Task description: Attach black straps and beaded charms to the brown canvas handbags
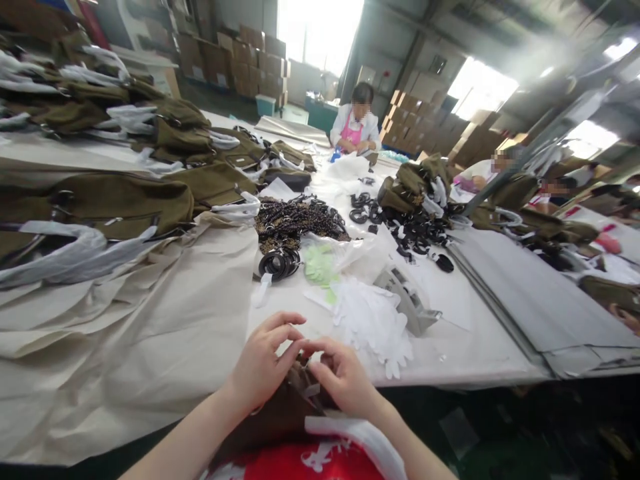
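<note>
A brown bag [280, 417] is against my body at the table's front edge, with a white-wrapped handle [363, 430] curving over its near side. Over its top, my left hand [263, 357] has thumb and forefinger drawn together, its other fingers bent above. My right hand [343, 377] pinches at the same spot, its fingertips meeting those of the left. A small whitish bit shows by the right thumb. The exact part of the bag between the fingers is mostly hidden. Just beyond my hands lies a pile of white glove-shaped pieces [370, 320].
A grey tape dispenser [410, 300], light green pieces [320, 265], coiled black straps [280, 263] and dark chains [300, 220] lie ahead. Olive bags [100, 203] cover the left side; more bags [415, 183] stand right. Across the table a person in a pink apron [353, 133] works.
</note>
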The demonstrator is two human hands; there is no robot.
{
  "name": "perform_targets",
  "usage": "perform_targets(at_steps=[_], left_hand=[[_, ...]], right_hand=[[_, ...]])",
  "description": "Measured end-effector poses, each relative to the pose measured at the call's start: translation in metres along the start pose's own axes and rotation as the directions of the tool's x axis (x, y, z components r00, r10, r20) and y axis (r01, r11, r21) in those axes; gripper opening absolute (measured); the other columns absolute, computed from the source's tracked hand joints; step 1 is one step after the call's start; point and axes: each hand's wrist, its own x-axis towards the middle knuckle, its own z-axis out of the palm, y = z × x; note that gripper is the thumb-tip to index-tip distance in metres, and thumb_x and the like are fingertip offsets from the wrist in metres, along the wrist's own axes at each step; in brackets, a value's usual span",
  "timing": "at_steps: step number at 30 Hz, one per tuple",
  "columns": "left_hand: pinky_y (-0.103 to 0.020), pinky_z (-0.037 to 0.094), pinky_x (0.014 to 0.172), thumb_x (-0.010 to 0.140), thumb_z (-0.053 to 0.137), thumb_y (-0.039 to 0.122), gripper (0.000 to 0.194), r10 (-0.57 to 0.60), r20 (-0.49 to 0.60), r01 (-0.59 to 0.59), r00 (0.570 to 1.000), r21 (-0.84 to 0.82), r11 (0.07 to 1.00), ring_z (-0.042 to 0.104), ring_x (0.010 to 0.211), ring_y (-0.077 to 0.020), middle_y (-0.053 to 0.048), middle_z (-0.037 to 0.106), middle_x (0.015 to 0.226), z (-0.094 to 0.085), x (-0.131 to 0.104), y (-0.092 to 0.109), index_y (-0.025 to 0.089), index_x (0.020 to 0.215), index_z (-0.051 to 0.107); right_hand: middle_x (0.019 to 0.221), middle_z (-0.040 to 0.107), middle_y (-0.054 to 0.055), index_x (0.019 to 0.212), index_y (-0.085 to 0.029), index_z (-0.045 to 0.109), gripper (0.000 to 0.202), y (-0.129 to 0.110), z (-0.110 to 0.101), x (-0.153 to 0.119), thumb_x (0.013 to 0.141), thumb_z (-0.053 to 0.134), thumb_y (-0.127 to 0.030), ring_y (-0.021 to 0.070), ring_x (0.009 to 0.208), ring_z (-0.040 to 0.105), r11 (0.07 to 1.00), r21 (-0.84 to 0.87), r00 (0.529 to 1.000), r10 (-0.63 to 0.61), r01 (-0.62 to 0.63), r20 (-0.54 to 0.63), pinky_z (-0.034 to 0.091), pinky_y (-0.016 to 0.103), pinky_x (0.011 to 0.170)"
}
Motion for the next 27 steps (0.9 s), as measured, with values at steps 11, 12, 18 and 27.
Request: perform_targets(at_steps=[11,12,18,27], left_hand=[[-0.029,0.054,0.078,0.084,0.058,0.026,0.019,-0.119,-0.033,0.111,0.992,-0.181,0.977,0.067,0.085,-0.0179,-0.004,0.069,0.09,0.008,0.001,-0.001,0.021,0.066,0.065],[-0.028,0.054,0.078,0.085,0.058,0.026,0.02,-0.123,-0.038,0.115,0.992,-0.178,0.977,0.067,0.085,-0.0178,-0.004,0.069,0.089,0.009,-0.001,-0.001,0.021,0.067,0.065],[-0.027,0.052,0.076,0.087,0.057,0.032,0.024,-0.111,-0.12,0.091,0.986,-0.162,0.983,0.066,0.082,-0.0174,-0.004,0.067,0.086,0.015,-0.005,-0.002,0.022,0.068,0.065],[-0.024,0.05,0.073,0.087,0.057,0.024,0.023,-0.088,-0.233,0.011,0.969,-0.311,0.95,0.063,0.079,-0.0144,-0.003,0.065,0.081,0.017,0.008,0.034,0.019,0.066,0.063]], right_hand=[[0.052,0.057,-0.003,0.075,-0.015,0.06,0.037,0.015,0.014,0.009,0.071,0.078,-0.048,0.0031,0.038,0.032,0.722,0.637,0.961,0.245,-0.271,0.132,0.015,0.019,0.04],[0.051,0.056,-0.003,0.075,-0.015,0.061,0.038,0.015,0.014,0.009,0.07,0.078,-0.048,0.0039,0.04,0.035,0.715,0.647,0.962,0.242,-0.265,0.126,0.018,0.019,0.041],[0.048,0.054,-0.004,0.075,-0.014,0.063,0.035,0.012,0.016,0.01,0.071,0.077,-0.046,0.0023,0.036,0.029,0.701,0.674,0.967,0.24,-0.234,0.085,0.014,0.019,0.039],[0.046,0.052,-0.006,0.073,-0.015,0.062,0.032,-0.014,0.002,0.003,0.073,0.078,-0.042,0.0006,0.036,0.026,0.727,0.667,0.975,0.224,-0.161,-0.008,0.012,0.017,0.037]])
